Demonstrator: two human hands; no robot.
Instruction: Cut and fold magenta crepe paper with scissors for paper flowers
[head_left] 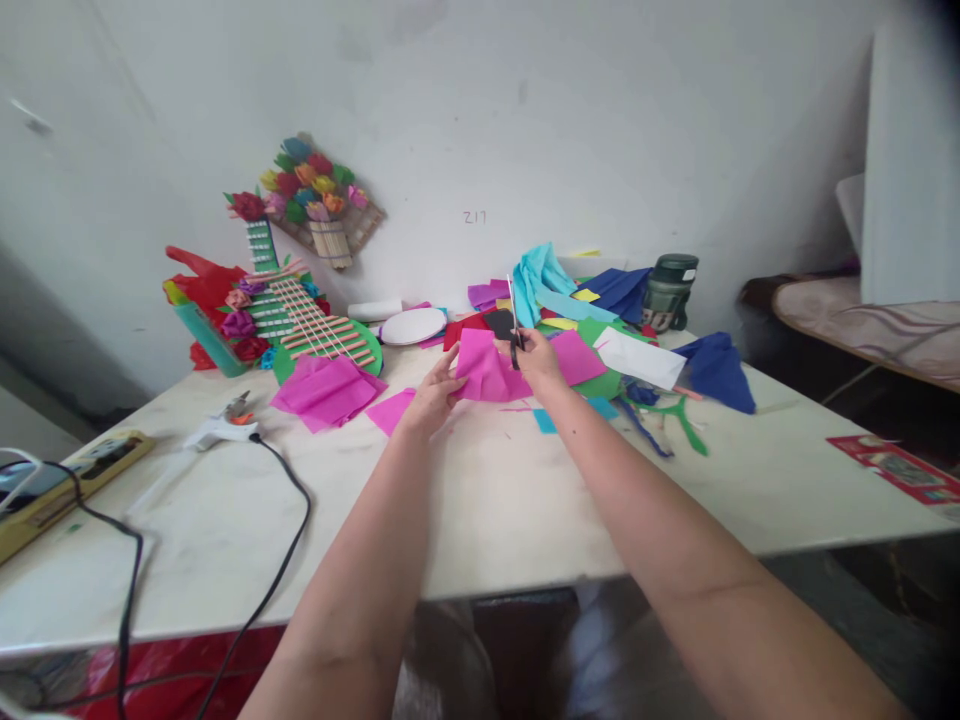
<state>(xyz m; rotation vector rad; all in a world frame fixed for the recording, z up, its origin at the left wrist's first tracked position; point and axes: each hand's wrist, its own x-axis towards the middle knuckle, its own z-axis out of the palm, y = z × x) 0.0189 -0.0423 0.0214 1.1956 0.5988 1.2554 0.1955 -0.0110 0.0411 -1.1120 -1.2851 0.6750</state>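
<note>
My left hand (433,392) pinches the left edge of a magenta paper sheet (484,372) held above the white table (480,500). Just to its right, my right hand (537,357) grips black-handled scissors (514,322) whose blades point up, at the top edge of the same sheet. More magenta sheets (327,390) lie to the left, and another magenta piece (576,356) lies behind my right hand.
A glue gun (223,428) with a black cord lies at the left near a power strip (75,478). Paper flower crafts (296,290) lean on the wall. Coloured paper scraps (600,300), a white plate (412,326), a green jar (669,290) and blue paper (716,370) crowd the back.
</note>
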